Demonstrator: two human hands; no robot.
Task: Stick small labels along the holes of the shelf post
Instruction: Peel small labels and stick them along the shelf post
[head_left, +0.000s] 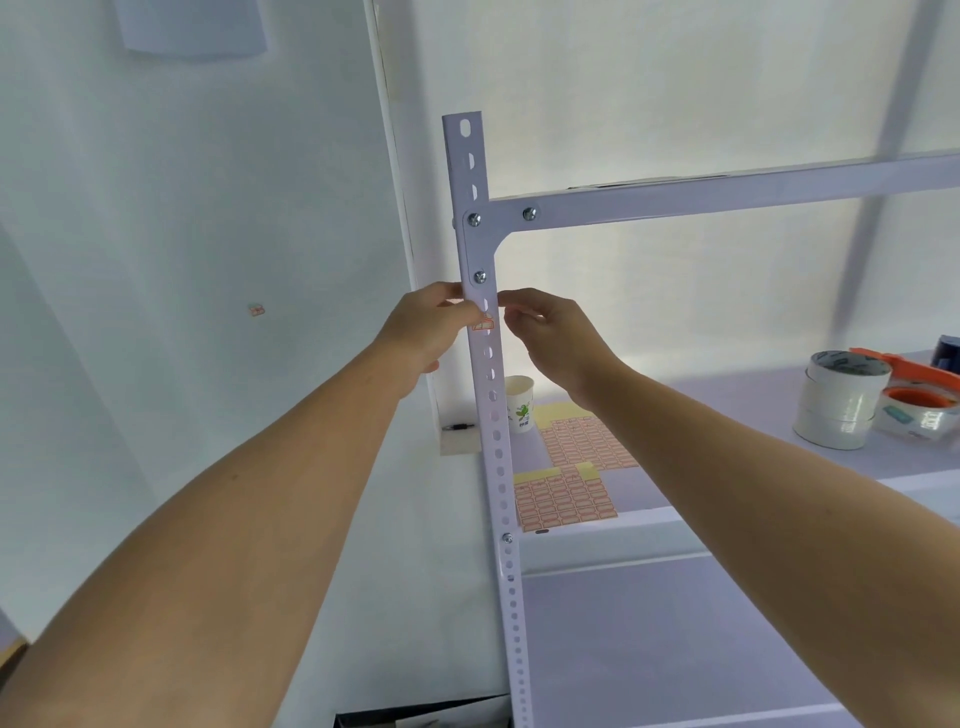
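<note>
The left hand pressed a flimsy, sticky label onto the post, best handled by its edges, while the right hand's fingers curled loosely, apparently empty.

bright, soft daylight comes through the translucent sheet behind my shelf, washing it pale. my forearms sit in mild shadow. wide-angle bend curves the shelf post; edges look smeared, fine detail soft.

My left hand and right hand: bare, no rings, no watch, no gloves. Both forearms uncovered to frame edge, no sleeves seen.
</note>
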